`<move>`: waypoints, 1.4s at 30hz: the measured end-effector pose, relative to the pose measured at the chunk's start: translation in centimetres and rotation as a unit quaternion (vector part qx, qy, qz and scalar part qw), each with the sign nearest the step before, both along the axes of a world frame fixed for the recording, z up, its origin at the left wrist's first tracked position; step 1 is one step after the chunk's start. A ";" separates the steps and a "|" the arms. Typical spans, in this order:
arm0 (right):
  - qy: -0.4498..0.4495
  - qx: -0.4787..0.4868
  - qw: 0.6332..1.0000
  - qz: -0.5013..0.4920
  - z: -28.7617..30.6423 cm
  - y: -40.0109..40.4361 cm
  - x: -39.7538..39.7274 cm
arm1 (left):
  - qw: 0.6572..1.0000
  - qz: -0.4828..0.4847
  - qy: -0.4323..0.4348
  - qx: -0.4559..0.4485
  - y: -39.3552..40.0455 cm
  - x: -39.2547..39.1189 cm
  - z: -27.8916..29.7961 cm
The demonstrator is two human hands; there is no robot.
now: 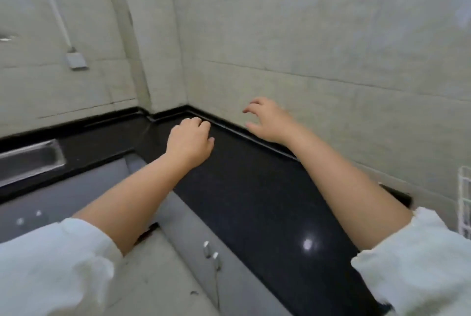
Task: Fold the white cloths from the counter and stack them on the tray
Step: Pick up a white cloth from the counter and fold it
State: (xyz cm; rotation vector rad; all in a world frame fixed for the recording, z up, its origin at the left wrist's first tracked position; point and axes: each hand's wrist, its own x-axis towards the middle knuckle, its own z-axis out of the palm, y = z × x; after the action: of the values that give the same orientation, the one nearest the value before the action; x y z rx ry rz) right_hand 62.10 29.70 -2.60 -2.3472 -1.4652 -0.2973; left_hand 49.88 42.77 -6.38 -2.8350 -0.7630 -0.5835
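Black polished counter [254, 188] runs from near right to the far corner, then turns left along the far wall; glossy, speckled, a light glare spot near the right forearm. Raised black backsplash lip [244, 134] along the wall edge. Pale green-grey tiled walls [331, 47] meet at a corner in the far centre. Steel sink [30, 160] sunk into the counter at far left, only partly in frame. Grey cabinet fronts [198, 234] below the counter edge, with a metal handle [210, 249] near centre bottom. White conduit running down to a small grey wall box [76, 60] at upper left. White wire rack [465, 201] cut off at the right edge. Left hand [190, 141] hovers over the far counter corner, palm down, fingers curled under loosely, nothing in it; contact with the counter cannot be told. Right hand [270, 121] is raised above the backsplash by the right wall, fingers spread and half-bent, claw-like, holding nothing. Both forearms bare, white sleeves [418, 264] pushed up near the frame bottom. No white cloth and no tray in view, so their position relative to either hand cannot be told. Frame is slightly blurred.
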 end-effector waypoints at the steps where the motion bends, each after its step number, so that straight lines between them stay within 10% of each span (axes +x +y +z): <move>1: -0.001 -0.003 0.999 0.032 -0.4 3.9 -2.3 | 0.999 0.045 0.007 -0.003 3.1 -3.2 -0.3; 19: 0.001 -0.109 0.893 0.436 -5.5 57.5 -33.7 | 0.853 0.511 0.084 -0.067 41.3 -42.0 -4.9; 30: 0.071 -0.183 0.860 0.472 -10.7 81.9 -44.1 | 0.780 0.599 0.068 -0.169 60.8 -52.4 -9.7; 42: 0.184 -0.294 0.856 0.384 -22.4 108.3 -55.5 | 0.786 0.557 0.016 -0.268 87.0 -63.3 -19.4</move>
State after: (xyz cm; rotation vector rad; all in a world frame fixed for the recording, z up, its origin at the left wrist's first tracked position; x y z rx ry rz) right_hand 6.56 137.96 -24.97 -1.7830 -2.3230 0.8662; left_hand -13.39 129.73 -25.75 -2.0687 -2.5790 -0.0938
